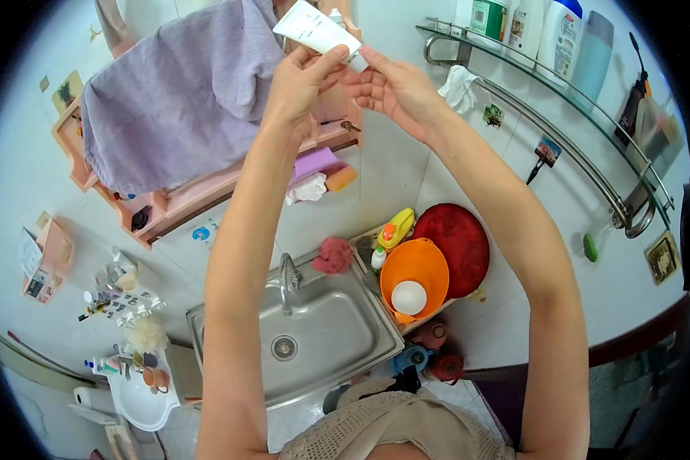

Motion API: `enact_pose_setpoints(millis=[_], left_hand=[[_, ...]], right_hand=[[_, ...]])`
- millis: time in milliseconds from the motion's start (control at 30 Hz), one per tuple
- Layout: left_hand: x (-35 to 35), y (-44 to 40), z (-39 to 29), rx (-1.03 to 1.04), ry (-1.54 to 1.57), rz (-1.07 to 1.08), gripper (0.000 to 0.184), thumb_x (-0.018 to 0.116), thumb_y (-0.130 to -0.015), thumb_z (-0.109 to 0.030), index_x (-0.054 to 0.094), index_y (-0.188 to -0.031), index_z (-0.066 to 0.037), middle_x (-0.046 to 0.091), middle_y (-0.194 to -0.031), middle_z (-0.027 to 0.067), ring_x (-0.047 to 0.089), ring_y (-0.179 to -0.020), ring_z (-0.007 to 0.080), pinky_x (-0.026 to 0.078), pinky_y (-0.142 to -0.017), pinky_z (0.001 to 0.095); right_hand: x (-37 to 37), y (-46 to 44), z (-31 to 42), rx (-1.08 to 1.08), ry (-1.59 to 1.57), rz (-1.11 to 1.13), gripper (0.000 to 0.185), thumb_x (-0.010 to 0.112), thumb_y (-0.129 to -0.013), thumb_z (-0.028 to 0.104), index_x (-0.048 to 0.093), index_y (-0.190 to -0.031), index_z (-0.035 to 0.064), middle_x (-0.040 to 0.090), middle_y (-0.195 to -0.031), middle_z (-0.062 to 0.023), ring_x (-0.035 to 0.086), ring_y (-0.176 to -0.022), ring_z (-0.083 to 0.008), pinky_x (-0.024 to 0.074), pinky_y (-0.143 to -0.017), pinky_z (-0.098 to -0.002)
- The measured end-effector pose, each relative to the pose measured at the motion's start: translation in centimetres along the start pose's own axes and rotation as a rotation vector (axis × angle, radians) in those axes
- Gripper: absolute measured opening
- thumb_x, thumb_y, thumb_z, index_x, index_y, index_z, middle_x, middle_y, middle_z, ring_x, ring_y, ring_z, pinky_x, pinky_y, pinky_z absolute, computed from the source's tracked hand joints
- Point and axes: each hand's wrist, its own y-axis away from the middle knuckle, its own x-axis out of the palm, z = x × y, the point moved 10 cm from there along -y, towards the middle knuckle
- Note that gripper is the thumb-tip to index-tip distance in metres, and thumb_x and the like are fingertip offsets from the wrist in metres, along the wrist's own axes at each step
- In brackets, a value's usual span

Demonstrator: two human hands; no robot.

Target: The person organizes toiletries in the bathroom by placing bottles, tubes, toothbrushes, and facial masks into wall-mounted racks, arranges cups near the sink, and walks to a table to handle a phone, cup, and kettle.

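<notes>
White tube (311, 27) — clamped btwn L hand (297, 83) fingers, cap (358, 63) at R hand (399, 96) fingertips — pinch unclear

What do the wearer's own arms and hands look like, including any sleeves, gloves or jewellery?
The left arm and right arm show no sleeves. The left hand and right hand are ungloved, with no ring, watch or bracelet visible. Nail details are too small to tell. Between the arms shows a beige top with an openwork pattern.
</notes>
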Motion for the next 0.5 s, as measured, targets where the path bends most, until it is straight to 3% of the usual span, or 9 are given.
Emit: enact_pose_setpoints(millis=[100, 233, 300, 367, 400, 467, 500], left_hand=[[0.1, 0.1, 0.0, 0.000, -0.027, 0.015, 0.036, 0.072, -0.083, -0.026, 0.061, -0.109, -0.003, 0.063, -0.099, 0.0026, 0.057, -0.088, 0.0079, 0.045, -0.077, 0.0207], [0.2, -0.1, -0.1, 0.043, -0.030, 0.015, 0.036, 0.072, -0.083, -0.026, 0.060, -0.109, -0.003, 0.063, -0.098, 0.0025, 0.058, -0.087, 0.0094, 0.046, -0.075, 0.0222], [0.0, -0.9, -0.4, 0.101, -0.057, 0.005, 0.036, 0.071, -0.083, -0.025, 0.060, -0.108, -0.002, 0.063, -0.097, 0.0025, 0.058, -0.086, 0.0103, 0.047, -0.074, 0.0232], [-1.7, -2.1, -2.1, 0.292, -0.371, -0.193, 0.038, 0.072, -0.079, -0.023, 0.058, -0.103, 0.003, 0.063, -0.102, 0.0147, 0.060, -0.098, 0.0241, 0.046, -0.085, 0.0361], [-1.8, -2.7, -1.6, 0.289, -0.370, -0.191, 0.038, 0.072, -0.079, -0.023, 0.058, -0.103, 0.003, 0.063, -0.102, 0.0147, 0.060, -0.098, 0.0241, 0.046, -0.085, 0.0361], [-1.9, -3.0, -3.0, 0.463, -0.831, -0.377, 0.034, 0.067, -0.080, -0.017, 0.053, -0.103, 0.005, 0.061, -0.099, 0.0205, 0.059, -0.096, 0.0347, 0.046, -0.084, 0.0423], [-1.7, -3.2, -3.1, 0.523, -0.900, -0.409, 0.033, 0.064, -0.082, -0.014, 0.050, -0.104, 0.005, 0.060, -0.099, 0.0237, 0.057, -0.096, 0.0413, 0.044, -0.085, 0.0472]], right_hand=[[0.1, 1.1, -1.2, 0.182, 0.024, 0.012, 0.045, 0.048, -0.096, 0.046, 0.053, -0.109, 0.0030, 0.064, -0.094, -0.0107, 0.063, -0.082, -0.0153, 0.0509, -0.074, -0.0281], [0.0, 0.9, -0.5, 0.047, 0.098, -0.005, 0.054, 0.045, -0.094, 0.052, 0.051, -0.114, 0.0022, 0.065, -0.097, -0.0118, 0.064, -0.081, -0.0159, 0.0511, -0.073, -0.0284], [-1.1, 1.6, -1.6, 0.164, 0.135, -0.115, 0.060, 0.042, -0.094, 0.055, 0.047, -0.120, 0.0012, 0.065, -0.100, -0.0122, 0.064, -0.083, -0.0172, 0.0511, -0.074, -0.0292], [-1.0, 2.1, -2.5, 0.207, 0.178, -0.105, 0.060, 0.043, -0.094, 0.054, 0.046, -0.122, 0.0010, 0.064, -0.101, -0.0121, 0.064, -0.084, -0.0178, 0.0511, -0.074, -0.0296], [-0.9, 2.6, -3.1, 0.251, 0.224, -0.090, 0.059, 0.043, -0.095, 0.052, 0.044, -0.124, 0.0008, 0.064, -0.102, -0.0120, 0.064, -0.084, -0.0183, 0.0511, -0.074, -0.0300], [-0.7, 3.4, -3.2, 0.269, 0.281, -0.078, 0.059, 0.043, -0.095, 0.052, 0.043, -0.125, 0.0011, 0.064, -0.104, -0.0123, 0.064, -0.084, -0.0186, 0.0510, -0.074, -0.0299], [-0.6, 3.9, -3.4, 0.285, 0.335, -0.065, 0.059, 0.043, -0.095, 0.051, 0.043, -0.126, 0.0014, 0.063, -0.105, -0.0127, 0.064, -0.085, -0.0189, 0.0509, -0.074, -0.0298]])
